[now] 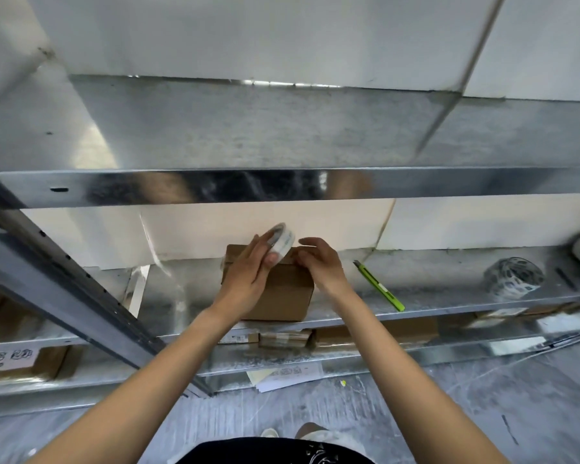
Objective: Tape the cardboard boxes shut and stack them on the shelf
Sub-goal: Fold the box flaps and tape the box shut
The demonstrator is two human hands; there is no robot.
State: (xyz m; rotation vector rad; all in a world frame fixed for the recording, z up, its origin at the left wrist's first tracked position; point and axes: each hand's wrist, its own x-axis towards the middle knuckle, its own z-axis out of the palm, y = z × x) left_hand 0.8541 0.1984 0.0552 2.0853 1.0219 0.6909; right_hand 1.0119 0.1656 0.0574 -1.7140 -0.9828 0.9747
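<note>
Head view: left hand around tape roll

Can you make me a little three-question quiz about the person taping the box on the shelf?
1. Which hand holds the roll of tape?
A. left
B. right
C. neither

2. True or false: the green utility knife lies on the same metal shelf as the cardboard box, on its right and apart from it.

3. Fill in the missing word: the right hand has its fingers on the ____ of the box.

Key
1. A. The left hand has its grip round the roll, above the box.
2. True.
3. top.
</note>
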